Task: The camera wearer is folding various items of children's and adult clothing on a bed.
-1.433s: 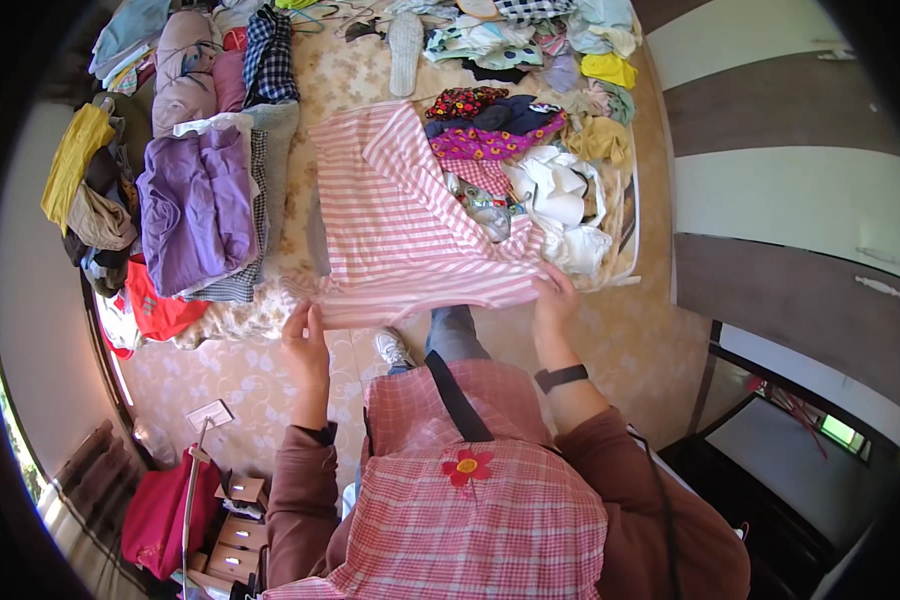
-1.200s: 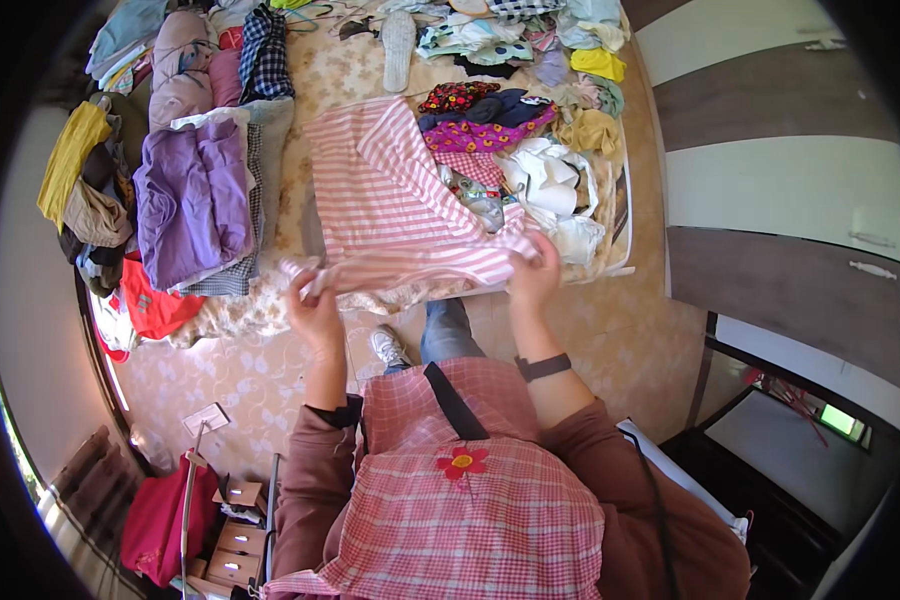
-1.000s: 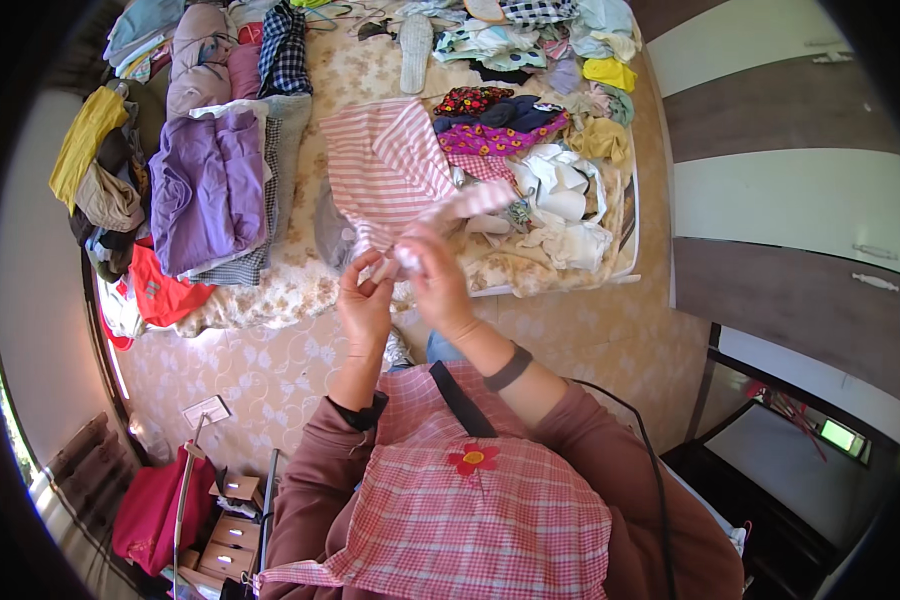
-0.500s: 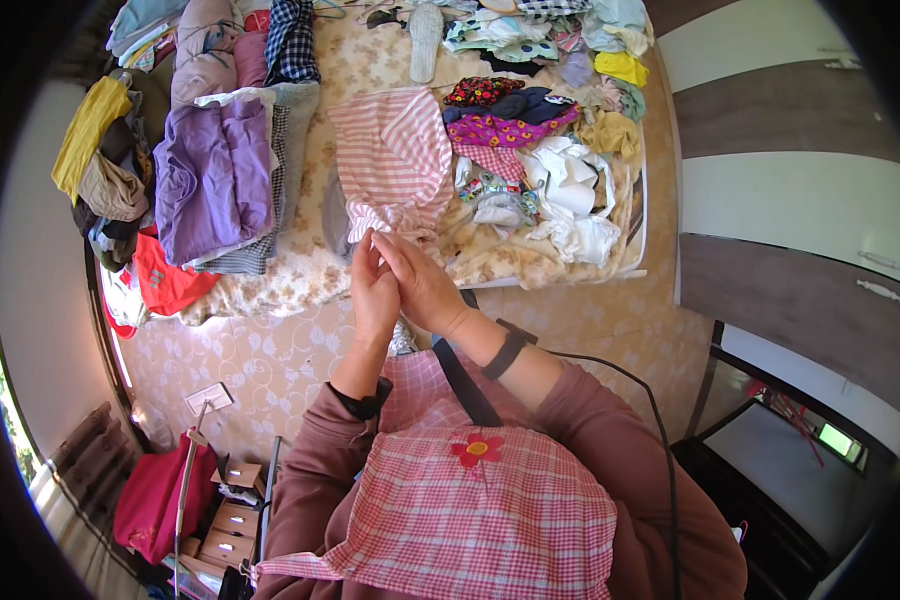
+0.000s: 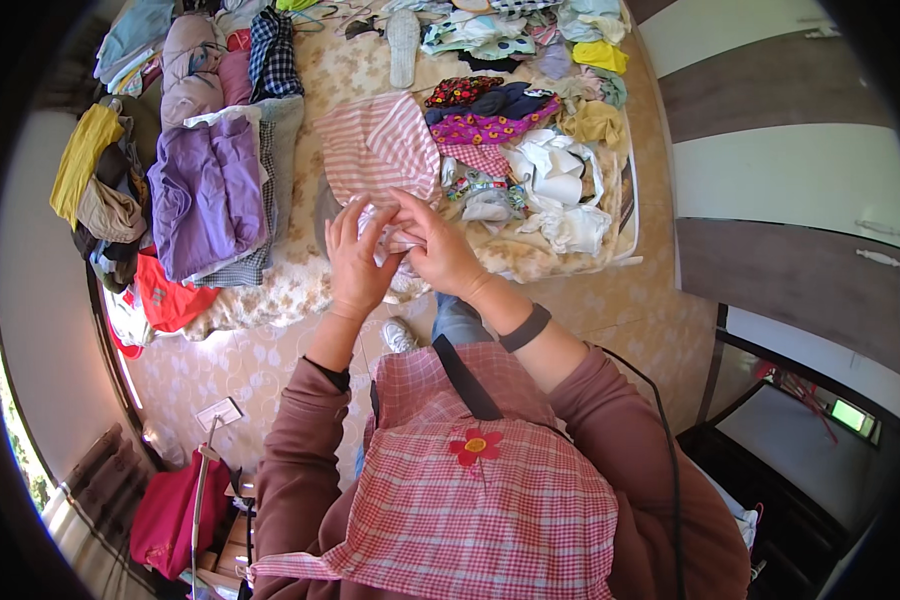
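A pink-and-white striped garment (image 5: 380,150) lies spread on the bed, its near end bunched. My left hand (image 5: 358,262) is over that bunched end with its fingers spread. Close beside it, my right hand (image 5: 442,252) has its thumb and forefinger apart, the fingertips almost meeting those of the left. Striped cloth shows between the two hands; whether the fingertips touch it I cannot tell. A grey piece of cloth (image 5: 324,208) peeks out at the garment's left edge.
Folded purple clothing (image 5: 208,195) tops a stack on the left, near a red garment (image 5: 173,292). On the right lie white garments (image 5: 555,170) and a purple patterned cloth (image 5: 490,124). The patterned bed cover (image 5: 250,305) ends just in front of me. Cabinets (image 5: 790,170) stand at right.
My hands were pressed together with fingers extended; now they have parted and the left fingers are spread. The view has shifted slightly, and a shoe and trouser leg show below. The garments stay put.
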Motion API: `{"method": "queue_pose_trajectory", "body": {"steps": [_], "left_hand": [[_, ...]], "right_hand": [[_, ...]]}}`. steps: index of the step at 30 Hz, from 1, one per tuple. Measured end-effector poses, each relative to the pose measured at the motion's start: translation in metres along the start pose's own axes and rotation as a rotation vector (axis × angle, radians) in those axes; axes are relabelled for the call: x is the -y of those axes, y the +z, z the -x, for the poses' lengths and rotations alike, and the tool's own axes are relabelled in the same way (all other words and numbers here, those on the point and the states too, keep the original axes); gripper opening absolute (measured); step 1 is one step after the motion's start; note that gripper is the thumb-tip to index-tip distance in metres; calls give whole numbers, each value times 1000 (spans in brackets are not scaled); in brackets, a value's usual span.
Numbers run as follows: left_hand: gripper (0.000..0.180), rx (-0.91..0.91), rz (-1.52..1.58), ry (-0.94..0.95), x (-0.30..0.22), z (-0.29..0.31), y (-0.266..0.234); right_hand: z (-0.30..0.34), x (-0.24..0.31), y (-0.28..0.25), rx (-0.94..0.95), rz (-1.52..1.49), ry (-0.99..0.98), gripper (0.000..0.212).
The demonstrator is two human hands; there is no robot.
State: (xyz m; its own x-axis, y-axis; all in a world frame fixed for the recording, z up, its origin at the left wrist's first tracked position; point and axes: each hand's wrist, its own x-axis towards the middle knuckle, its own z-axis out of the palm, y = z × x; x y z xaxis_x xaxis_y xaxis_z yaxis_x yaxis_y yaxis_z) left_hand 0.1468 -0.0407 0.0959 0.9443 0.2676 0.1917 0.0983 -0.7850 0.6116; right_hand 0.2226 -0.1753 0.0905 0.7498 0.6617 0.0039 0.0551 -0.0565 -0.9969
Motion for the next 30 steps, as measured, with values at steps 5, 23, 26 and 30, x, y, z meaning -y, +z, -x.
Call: {"method": "queue_pose_trajectory", "body": {"steps": [5, 23, 26, 30], "left_hand": [[27, 254, 151, 22, 20, -13, -12], [12, 110, 1073, -275, -14, -49, -87], [14, 93, 1224, -304, -12, -48, -96], [17, 107, 1422, -346, -14, -46, -103]], "right_hand": [[-3, 8, -20, 37, 100, -52, 61], [1, 41, -54, -172, -44, -83, 33], [3, 51, -61, 20, 5, 76, 34], [3, 59, -56, 24, -109, 120, 30]]}}
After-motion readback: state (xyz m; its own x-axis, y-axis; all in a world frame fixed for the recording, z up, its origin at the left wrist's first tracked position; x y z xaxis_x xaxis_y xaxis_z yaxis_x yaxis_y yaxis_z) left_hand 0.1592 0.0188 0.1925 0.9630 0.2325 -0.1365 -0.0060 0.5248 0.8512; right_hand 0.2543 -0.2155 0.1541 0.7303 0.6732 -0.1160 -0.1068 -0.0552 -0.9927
